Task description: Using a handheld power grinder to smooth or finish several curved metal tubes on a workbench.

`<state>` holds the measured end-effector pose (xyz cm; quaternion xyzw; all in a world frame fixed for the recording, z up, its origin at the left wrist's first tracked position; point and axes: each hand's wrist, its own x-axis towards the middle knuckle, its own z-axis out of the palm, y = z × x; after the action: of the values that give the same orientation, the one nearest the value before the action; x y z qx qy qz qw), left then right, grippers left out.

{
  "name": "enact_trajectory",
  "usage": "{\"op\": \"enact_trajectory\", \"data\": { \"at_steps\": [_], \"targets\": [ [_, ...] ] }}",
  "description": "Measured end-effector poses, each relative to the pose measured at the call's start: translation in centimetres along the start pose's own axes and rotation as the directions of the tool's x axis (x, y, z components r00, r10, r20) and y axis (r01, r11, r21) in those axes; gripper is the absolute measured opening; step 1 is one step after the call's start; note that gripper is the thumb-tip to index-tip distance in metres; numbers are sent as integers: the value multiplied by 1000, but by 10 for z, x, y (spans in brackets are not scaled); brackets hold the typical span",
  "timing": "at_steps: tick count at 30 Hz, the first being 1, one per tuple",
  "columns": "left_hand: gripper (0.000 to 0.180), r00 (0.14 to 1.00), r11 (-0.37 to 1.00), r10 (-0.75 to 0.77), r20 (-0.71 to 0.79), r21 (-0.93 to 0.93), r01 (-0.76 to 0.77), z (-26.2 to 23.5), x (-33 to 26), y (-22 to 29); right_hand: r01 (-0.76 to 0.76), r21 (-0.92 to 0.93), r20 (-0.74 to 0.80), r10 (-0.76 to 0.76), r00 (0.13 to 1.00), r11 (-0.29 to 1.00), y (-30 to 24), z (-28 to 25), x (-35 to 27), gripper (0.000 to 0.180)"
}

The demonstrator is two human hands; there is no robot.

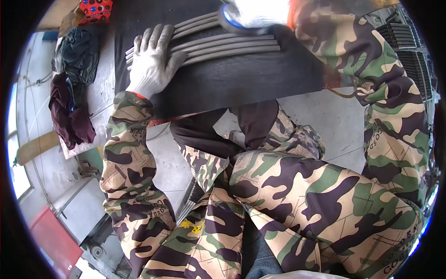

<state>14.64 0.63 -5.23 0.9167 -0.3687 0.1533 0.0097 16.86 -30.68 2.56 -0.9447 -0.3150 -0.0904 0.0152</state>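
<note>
At the top centre of the frame, grey metal rods (223, 46) lie side by side on a dark mat (241, 79). The left hand (151, 60) presses flat on their ends, fingers spread. The right hand (260, 13) grips a blurred round tool (232, 21); if the left palm eases, the rods could roll or shift.

A: How many grey rods (223, 46) on the dark mat (241, 79)?
B: About six, as far as I can tell; two gloved hands, left hand (151, 60) and right hand (260, 13); two heaps of cloth (69, 93); one red crate (95, 10)
</note>
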Motion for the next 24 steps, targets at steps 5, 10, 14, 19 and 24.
{"op": "enact_trajectory", "data": {
  "at_steps": [5,10,14,19,24],
  "targets": [
    [56,970,985,-54,-236,146,91,11,12,8,-32,1,-18,32,999,999,4,2,4,26],
    [50,942,958,-185,-280,163,236,24,23,6,35,8,-59,-35,998,999,-6,0,-8,25],
    [61,957,952,-252,-145,140,272,35,32,-6,7,-40,-148,-13,989,999,5,14,-2,21],
    [63,947,930,-290,-141,191,313,32,34,-7,106,-25,-148,-109,983,994,-15,-4,-30,19],
    [63,944,923,-292,-155,213,320,47,33,-13,-6,-90,-133,-6,991,996,8,10,-5,20]
  ]
}}
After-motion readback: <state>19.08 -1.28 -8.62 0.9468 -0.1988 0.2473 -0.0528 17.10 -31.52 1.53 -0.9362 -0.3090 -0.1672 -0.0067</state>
